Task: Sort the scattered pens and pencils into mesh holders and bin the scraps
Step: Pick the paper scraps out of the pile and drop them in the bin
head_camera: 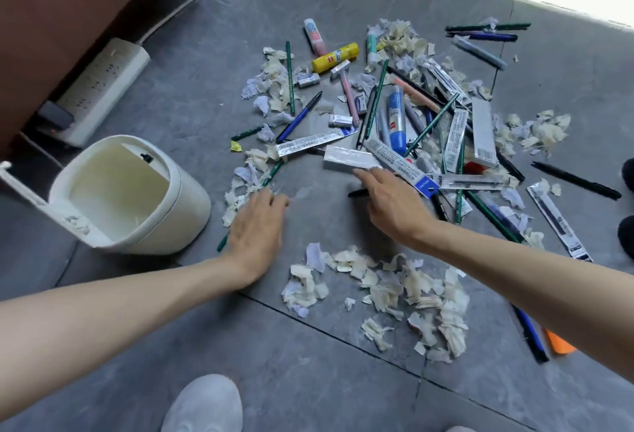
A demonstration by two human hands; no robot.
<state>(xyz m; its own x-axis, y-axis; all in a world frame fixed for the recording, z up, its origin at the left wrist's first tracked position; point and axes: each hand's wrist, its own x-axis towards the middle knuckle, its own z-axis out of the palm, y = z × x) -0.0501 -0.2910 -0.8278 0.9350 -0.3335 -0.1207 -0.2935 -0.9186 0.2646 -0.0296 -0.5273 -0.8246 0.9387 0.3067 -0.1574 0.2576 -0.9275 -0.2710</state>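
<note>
Pens, green pencils (290, 77), glue sticks (335, 57) and erasers lie scattered among torn paper scraps (394, 289) on a grey floor. A white bin (116, 191) stands open at the left, with a few scraps on its lid. My left hand (255, 229) lies flat, palm down, beside scraps and a green pencil (252, 198) near the bin. My right hand (391, 198) reaches over a black pen (356, 193), its fingers spread and touching a white flat packet (351, 159). No mesh holder is in view.
A white power strip (103, 85) with a cable lies at the back left by a brown furniture panel (51, 20). My grey shoe (202, 404) shows at the bottom edge. Dark shoes (627, 205) sit at the right edge. An orange object (559, 342) lies under my right forearm.
</note>
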